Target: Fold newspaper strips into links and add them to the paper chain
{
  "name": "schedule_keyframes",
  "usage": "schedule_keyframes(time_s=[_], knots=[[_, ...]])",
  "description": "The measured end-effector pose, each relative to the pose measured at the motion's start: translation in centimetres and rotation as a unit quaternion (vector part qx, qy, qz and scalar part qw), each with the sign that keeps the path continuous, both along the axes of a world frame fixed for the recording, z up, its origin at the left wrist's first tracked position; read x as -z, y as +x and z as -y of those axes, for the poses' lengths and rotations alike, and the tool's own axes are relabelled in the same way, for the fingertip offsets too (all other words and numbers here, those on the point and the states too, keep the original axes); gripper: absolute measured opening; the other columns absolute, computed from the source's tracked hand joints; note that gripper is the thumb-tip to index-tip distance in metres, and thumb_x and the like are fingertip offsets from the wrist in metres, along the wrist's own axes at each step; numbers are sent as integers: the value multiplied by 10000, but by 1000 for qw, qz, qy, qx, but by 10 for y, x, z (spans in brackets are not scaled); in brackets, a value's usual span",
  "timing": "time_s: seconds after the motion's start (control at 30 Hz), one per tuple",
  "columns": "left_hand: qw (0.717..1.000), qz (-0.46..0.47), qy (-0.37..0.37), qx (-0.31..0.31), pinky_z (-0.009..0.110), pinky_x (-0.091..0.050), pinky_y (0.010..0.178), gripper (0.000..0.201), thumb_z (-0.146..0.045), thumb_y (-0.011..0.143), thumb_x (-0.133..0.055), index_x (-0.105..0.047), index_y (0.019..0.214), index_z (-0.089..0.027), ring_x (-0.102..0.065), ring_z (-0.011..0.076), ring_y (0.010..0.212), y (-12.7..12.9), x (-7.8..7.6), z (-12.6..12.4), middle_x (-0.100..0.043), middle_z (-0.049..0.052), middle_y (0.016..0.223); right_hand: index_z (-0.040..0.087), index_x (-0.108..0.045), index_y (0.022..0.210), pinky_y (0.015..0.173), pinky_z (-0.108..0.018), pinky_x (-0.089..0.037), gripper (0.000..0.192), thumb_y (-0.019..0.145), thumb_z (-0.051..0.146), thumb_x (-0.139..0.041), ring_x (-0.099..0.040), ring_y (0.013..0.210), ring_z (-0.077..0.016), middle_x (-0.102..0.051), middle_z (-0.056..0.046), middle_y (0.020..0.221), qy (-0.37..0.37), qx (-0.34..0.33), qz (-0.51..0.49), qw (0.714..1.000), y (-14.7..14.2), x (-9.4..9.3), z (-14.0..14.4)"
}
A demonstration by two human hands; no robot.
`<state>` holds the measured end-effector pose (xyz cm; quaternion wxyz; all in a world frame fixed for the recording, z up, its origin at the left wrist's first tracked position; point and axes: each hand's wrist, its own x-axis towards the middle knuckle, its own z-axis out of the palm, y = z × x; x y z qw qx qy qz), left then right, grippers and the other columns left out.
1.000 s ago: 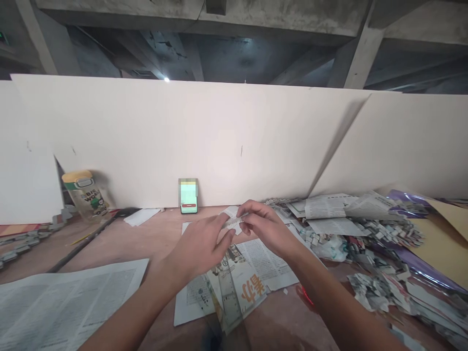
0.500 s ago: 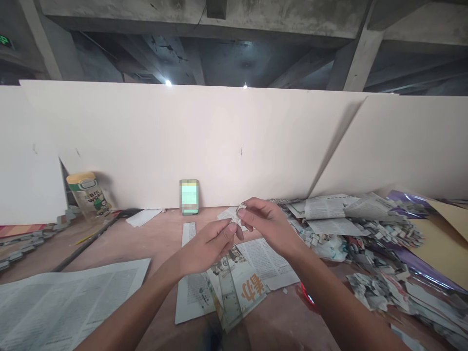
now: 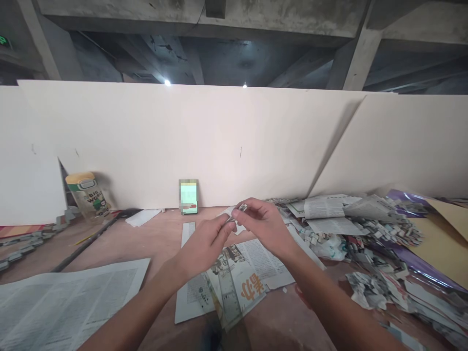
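**Both hands engaged on small paper strip**

Over the last half second, the right hand's (image 3: 265, 224) thumb has moved left, closer to the left hand's (image 3: 199, 246) fingertips. The paper strip (image 3: 231, 220), between the two hands at centre, now shows a narrow, slanted edge. Judgement: the strip is being worked finely, with neither hand spare. Both hands pinch it between thumb and fingers; its exact folds cannot be told.

Edges: the white board (image 3: 219, 131) bounds the far side, with the phone (image 3: 188, 197) against it. The paper pile (image 3: 391, 231) limits rightward movement. Leftward, brown tabletop (image 3: 157, 243) shows before the large newspaper (image 3: 73, 302). Nearer, a ruler (image 3: 229, 297) lies on printed sheets (image 3: 265, 258).
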<state>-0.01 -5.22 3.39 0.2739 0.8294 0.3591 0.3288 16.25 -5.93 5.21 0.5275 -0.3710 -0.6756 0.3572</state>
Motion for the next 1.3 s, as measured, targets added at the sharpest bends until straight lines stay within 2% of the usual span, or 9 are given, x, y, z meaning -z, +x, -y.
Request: schedule_keyframes(time_s=[0.2,0.43,0.57,0.7,0.9,1.13,1.3], knots=[[1000,-1,-22,16,240,-306,537,330,-405,942,-276,-493,803,-199,-370,111,557,0,-5,3,-366,-51,598,159,-625,652,526,-248,-346,202,740,335,-674,-410,517,-96,-517,28,510,-18,6,-35,999,4,4,-6],[994,58,-82,50,225,-304,490,356,-441,939,-285,-515,827,-193,-331,98,521,-1,-2,2,-345,-54,571,162,-645,715,578,-281,-393,163,775,314,-652,-500,562,-118,-586,-5,605,-38,-111,-111,987,8,9,-11],[985,90,-132,70,210,-298,459,348,-466,932,-301,-474,804,-193,-294,86,498,2,1,3,-324,-62,571,163,-644,686,595,-294,-400,178,776,317,-654,-511,564,-122,-586,-6,597,-59,-133,-137,980,9,6,-8],[978,107,-159,81,200,-312,458,351,-475,933,-295,-447,782,-197,-303,81,498,5,2,7,-341,-63,572,166,-632,667,591,-299,-389,163,748,297,-685,-499,530,-120,-568,9,544,-61,-114,-148,980,9,5,-6],[978,119,-157,72,197,-303,450,348,-477,931,-301,-447,794,-193,-309,77,491,8,3,9,-348,-64,570,165,-638,661,574,-292,-373,168,730,307,-694,-470,523,-113,-552,12,543,-51,-77,-146,985,8,2,-3],[989,85,-110,50,215,-299,458,359,-476,923,-316,-436,746,-188,-333,91,496,7,7,7,-359,-57,560,160,-641,629,542,-271,-367,208,711,342,-700,-430,511,-98,-519,20,517,-47,-2,-137,990,10,-1,-3],[986,107,-118,46,219,-304,471,362,-479,927,-296,-445,768,-189,-319,99,492,9,4,10,-348,-62,530,167,-642,631,552,-278,-385,204,703,346,-707,-455,525,-110,-532,14,529,-22,4,-127,992,10,1,-5]])
